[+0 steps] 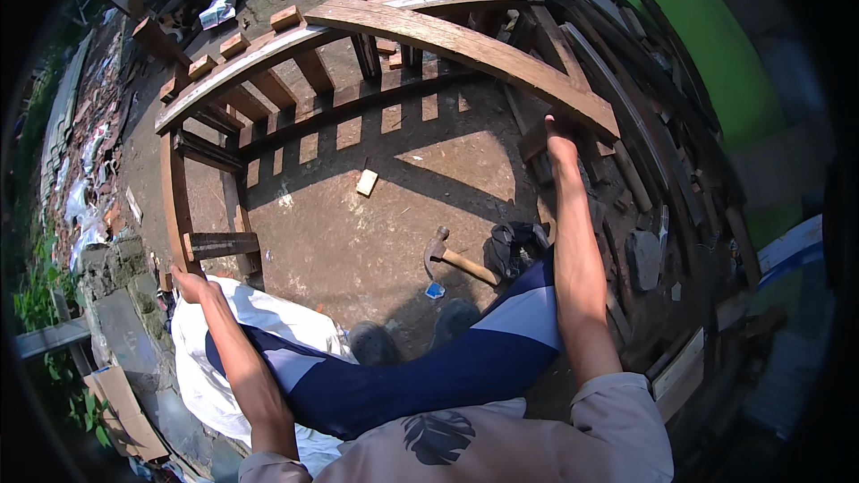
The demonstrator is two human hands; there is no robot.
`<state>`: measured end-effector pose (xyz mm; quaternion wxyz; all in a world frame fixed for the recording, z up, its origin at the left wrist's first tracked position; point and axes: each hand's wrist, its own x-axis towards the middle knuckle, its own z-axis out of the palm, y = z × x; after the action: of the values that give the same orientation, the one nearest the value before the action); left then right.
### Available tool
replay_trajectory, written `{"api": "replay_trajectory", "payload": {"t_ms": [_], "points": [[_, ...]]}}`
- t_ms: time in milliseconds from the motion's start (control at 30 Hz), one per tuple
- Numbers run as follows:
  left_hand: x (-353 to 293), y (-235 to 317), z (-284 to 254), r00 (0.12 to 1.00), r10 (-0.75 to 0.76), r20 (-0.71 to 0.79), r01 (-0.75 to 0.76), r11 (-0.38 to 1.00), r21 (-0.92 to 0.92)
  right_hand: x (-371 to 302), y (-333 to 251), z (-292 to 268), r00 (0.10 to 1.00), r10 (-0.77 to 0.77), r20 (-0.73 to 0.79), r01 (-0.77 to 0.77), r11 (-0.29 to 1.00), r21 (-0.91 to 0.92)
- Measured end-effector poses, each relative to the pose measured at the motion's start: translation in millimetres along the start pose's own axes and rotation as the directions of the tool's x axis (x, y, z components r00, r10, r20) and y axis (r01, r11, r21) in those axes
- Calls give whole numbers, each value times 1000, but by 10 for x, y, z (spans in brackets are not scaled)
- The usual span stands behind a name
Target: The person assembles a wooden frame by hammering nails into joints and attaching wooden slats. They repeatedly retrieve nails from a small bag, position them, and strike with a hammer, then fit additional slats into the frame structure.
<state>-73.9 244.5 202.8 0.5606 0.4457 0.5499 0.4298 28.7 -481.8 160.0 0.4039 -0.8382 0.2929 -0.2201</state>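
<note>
A wooden frame [173, 188] with a row of slats stands in front of me. Across its far right corner lies a loose wooden plank [465, 49], slanting toward me. My left hand [191, 286] is closed around the near end of the frame's left leg; part of its fingers is hidden. At the plank's near end, my right hand [561, 139] grips from below, thumb up against the edge, other fingers out of sight. Between my feet and the frame, a claw hammer [465, 264] with a wooden handle rests on the ground.
A small wood block [367, 182] lies inside the frame. Beside the hammer are a dark cloth bag [516, 249] and a small blue packet [435, 291]. White cloth [215, 331] is bunched at my left. Stacked timber [662, 107] lines the right; rubble [89, 161] lies left.
</note>
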Motion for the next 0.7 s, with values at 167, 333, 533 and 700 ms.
{"api": "replay_trajectory", "payload": {"t_ms": [167,333,533,700], "points": [[218,-62,-152,983,159,90,-173,968,182,-224,-583,-389,950,140,280,25,857,-514],[-88,220,-185,691,679,248,-647,429,631,-473,-1418,-719,923,-323,210,343,937,-66],[-34,710,385,506,394,767,-825,-38,564,-21,-1911,-217,708,-597,378,700,517,-493],[51,514,616,618,275,736,-748,-84,659,197,-2041,154,725,-390,568,677,555,-483]]}}
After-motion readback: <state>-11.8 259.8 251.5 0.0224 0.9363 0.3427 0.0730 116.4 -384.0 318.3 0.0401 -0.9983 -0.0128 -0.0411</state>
